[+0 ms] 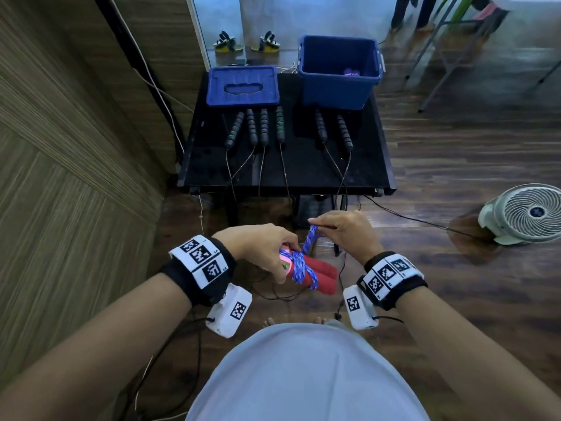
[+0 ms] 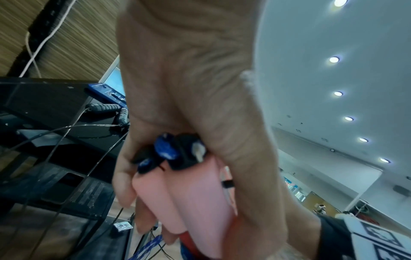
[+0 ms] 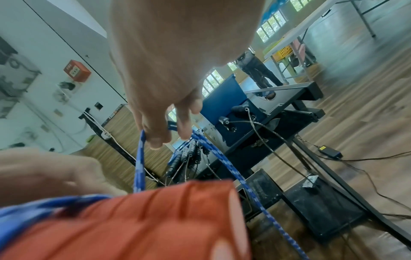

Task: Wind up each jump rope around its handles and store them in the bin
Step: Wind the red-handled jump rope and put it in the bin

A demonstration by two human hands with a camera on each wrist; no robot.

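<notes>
The left hand (image 1: pixel 261 244) curls its fingers round a pair of pink-and-red foam jump-rope handles (image 1: pixel 315 275) held side by side in front of the person's body. Several turns of blue-and-white braided rope (image 1: pixel 300 268) wrap the handles near their middle. The right hand (image 1: pixel 343 229) pinches a loop of that rope just above the handles, fingers bent round it. Beyond, on a black table (image 1: pixel 303 174), six black ribbed-handled jump ropes (image 1: pixel 264 127) lie unwound, wires trailing over the near edge. Behind them stand an open blue plastic bin (image 1: pixel 338 83) and its blue lid (image 1: pixel 243 86).
</notes>
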